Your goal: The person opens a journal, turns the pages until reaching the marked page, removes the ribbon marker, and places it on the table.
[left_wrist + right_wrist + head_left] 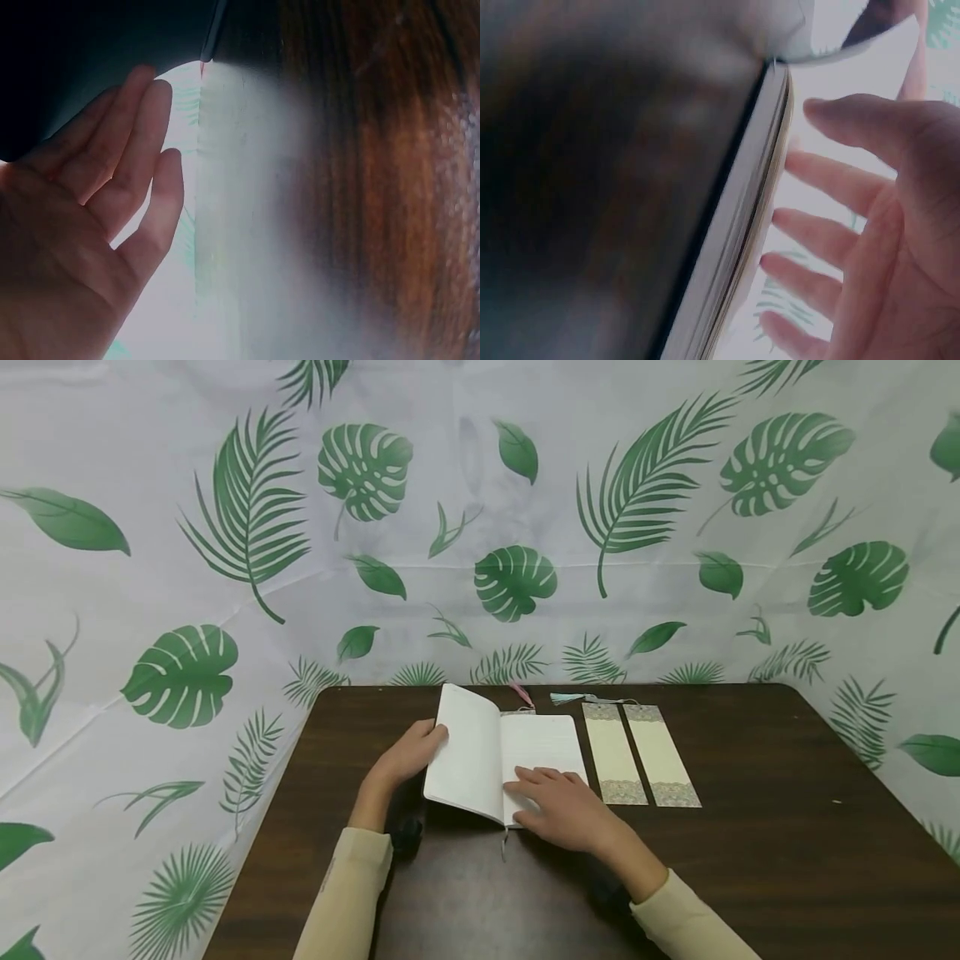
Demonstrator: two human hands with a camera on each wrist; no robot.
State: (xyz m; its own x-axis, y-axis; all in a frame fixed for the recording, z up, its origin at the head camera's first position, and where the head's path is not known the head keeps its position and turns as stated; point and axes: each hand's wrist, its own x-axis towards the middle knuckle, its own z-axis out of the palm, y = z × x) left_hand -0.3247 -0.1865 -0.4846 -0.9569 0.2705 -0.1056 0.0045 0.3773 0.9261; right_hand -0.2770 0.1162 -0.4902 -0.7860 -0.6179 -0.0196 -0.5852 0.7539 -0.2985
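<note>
An open notebook with blank-looking white pages lies on the dark table. My left hand holds its raised left side at the outer edge, thumb over the page; the left wrist view shows the fingers of that hand along the dark cover. Spread across the lower part of the right-hand page, my right hand rests with its fingers extended. Seen edge-on in the right wrist view, the page block lies beside those fingertips. A thin ribbon hangs out at the bottom of the spine.
Right of the notebook lie two cream bookmarks with patterned ends; a pale blue tassel stretches above them. A pink tassel shows behind the notebook. The brown table meets a leaf-print cloth at the back.
</note>
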